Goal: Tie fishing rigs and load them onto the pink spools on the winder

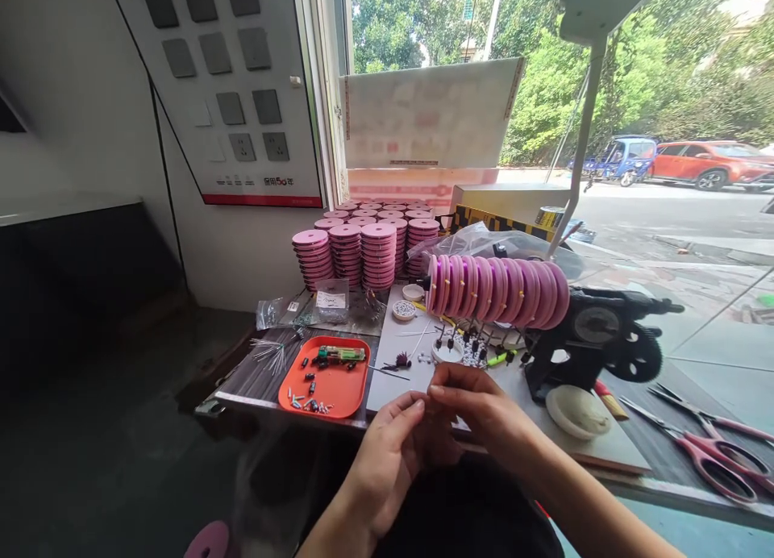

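Note:
My left hand [390,453] and my right hand [480,409] meet just in front of the table's near edge. Each pinches thumb against finger, and the fingertips nearly touch. Whatever lies between them is too small or hidden to make out. Beyond my fingers stands a small white dish [447,350], with little white beads and several black pieces on thin stems around it. To the left of my hands, an orange tray [287,401] holds small black parts, metal bits and a greenish clear tool or case [342,354].
A black hand-cranked winder [596,324] carries a row of pink spools [496,292] above the board. Stacked pink spools [379,256] stand at the back. Red-handled scissors [705,453] and a whitish bowl [579,413] lie to the right. A lamp arm [584,139] rises behind the winder.

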`<state>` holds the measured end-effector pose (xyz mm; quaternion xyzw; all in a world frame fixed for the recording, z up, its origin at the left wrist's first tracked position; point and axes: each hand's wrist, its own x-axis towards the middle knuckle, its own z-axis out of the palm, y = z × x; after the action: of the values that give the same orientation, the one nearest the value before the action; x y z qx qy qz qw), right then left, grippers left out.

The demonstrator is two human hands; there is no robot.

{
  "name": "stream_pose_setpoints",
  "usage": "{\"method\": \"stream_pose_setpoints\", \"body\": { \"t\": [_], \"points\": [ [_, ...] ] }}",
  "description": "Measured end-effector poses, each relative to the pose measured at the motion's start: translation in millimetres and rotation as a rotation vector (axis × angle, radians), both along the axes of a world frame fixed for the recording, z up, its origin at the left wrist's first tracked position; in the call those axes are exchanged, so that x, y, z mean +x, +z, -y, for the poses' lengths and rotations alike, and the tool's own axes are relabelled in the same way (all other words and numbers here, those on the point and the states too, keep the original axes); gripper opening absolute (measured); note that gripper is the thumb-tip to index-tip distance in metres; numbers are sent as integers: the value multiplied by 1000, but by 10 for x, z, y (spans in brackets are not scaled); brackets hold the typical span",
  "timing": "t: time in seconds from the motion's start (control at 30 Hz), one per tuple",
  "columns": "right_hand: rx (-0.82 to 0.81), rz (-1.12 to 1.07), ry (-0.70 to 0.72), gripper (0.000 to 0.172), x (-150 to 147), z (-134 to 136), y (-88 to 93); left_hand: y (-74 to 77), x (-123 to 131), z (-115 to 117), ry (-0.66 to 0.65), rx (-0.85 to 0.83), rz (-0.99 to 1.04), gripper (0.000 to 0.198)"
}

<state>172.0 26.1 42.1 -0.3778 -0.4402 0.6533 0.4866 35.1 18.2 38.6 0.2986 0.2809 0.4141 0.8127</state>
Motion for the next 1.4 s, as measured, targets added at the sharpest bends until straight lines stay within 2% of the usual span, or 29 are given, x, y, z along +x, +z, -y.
{"method": "stream_pose_setpoints", "body": {
  "t": [0.13,0.37,0.5,0.63,0.87,0.93,1.0,1.07,1.13,1.17,1.23,1.33,1.4],
  "points": [
    [-94,-51,19,22,-10,8,-27,8,-12,16,13,-58,15,11],
    [-114,-133,44,23,-39,15,-21,10,12,-31,14,-80,52,2],
    [-201,-222,53,26,-66,19,-21,3,21,-42,28,-85,76,4],
    [-202,-271,85,26,-61,12,-21,16,22,-40,29,-88,78,3],
    [-84,-26,73,27,-23,35,47,10,31,-45,53,-83,83,6],
    [16,76,-8,26,3,28,67,3,29,-41,65,-83,71,8],
    [177,248,-225,27,43,-3,78,-10,29,-35,67,-67,40,10],
    [324,513,-474,28,84,-62,82,-33,33,-33,72,-27,-5,15],
    [396,775,-602,30,106,-143,81,-63,40,-42,88,21,-57,20],
    [408,857,-612,31,106,-186,79,-80,43,-50,98,35,-80,22],
    [410,882,-587,33,89,-263,72,-111,43,-65,103,49,-110,25],
    [387,767,-563,32,59,-299,80,-129,21,-55,102,98,-193,28],
    [367,646,-510,30,67,-257,119,-101,4,-27,194,252,-360,32]
  ]
}}
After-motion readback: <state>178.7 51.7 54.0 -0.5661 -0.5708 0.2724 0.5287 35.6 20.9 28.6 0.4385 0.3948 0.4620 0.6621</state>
